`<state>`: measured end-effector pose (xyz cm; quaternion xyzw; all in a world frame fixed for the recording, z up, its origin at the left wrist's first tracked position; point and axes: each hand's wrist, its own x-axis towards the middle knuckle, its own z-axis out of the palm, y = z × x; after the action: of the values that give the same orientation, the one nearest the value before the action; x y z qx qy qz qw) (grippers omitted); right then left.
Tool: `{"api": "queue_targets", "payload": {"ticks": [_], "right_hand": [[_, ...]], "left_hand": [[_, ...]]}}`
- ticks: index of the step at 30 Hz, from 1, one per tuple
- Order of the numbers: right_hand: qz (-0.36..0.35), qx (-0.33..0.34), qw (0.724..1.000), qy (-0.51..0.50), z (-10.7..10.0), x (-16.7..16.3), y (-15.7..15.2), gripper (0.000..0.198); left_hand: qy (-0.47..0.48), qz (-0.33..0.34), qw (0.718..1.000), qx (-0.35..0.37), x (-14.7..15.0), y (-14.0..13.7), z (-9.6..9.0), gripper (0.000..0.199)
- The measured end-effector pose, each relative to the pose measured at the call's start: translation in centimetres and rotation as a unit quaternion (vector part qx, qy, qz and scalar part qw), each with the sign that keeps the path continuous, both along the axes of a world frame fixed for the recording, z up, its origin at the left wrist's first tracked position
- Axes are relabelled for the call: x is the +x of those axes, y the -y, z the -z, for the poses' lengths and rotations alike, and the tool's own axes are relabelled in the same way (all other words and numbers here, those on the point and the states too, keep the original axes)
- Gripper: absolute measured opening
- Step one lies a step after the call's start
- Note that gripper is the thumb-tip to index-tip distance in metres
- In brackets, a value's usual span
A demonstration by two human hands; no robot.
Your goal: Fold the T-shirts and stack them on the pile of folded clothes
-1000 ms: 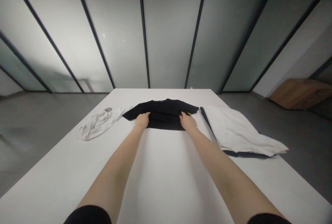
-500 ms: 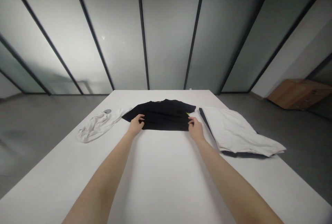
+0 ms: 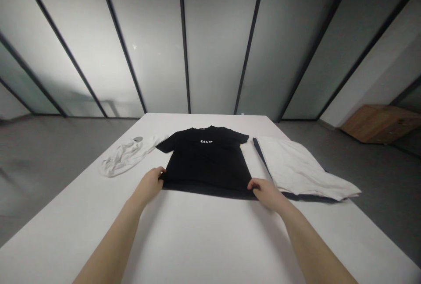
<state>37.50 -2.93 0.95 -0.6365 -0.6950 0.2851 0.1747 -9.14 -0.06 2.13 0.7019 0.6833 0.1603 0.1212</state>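
Observation:
A black T-shirt (image 3: 207,161) with a small white print on its chest lies spread on the table, collar at the far side and hem toward me. My left hand (image 3: 153,183) pinches the shirt's near left corner at the hem. At the near right corner, my right hand (image 3: 265,191) is closed on the hem as well. Between the two hands the hem runs fairly straight. Both short sleeves lie out to the sides.
On the white table (image 3: 204,240), a crumpled white cloth (image 3: 123,157) lies at the left beside a small grey disc (image 3: 137,139). To the right is a flat stack of white and dark garments (image 3: 299,165), close to my right hand. Frosted panels stand behind.
Both hands have come nearer to me and farther apart, drawing the shirt's hem along. The shirt now lies longer and its white chest print shows.

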Motion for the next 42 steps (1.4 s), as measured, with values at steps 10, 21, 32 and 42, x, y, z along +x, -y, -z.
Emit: {"api": "queue_targets", "payload": {"ticks": [10,21,32,42], "right_hand": [[-0.056,-0.300,0.952,-0.034,-5.7,-0.3,2.0,0.015],[0.216,0.444,0.834,-0.248,-12.1,-2.6,-12.3,0.030],[0.108,0.170,0.975,-0.098,-0.1,-1.3,-5.7,0.025],[0.025,0.022,0.997,-0.076,0.3,0.9,-0.9,0.040]], "left_hand": [[0.149,0.015,0.911,-0.384,-1.7,3.3,-4.3,0.045],[0.503,-0.063,0.815,0.281,4.1,-12.4,-12.5,0.059],[0.094,-0.042,0.992,0.073,1.1,-5.4,-0.4,0.052],[-0.027,-0.009,1.000,-0.005,-1.3,0.9,-0.5,0.041]]}}
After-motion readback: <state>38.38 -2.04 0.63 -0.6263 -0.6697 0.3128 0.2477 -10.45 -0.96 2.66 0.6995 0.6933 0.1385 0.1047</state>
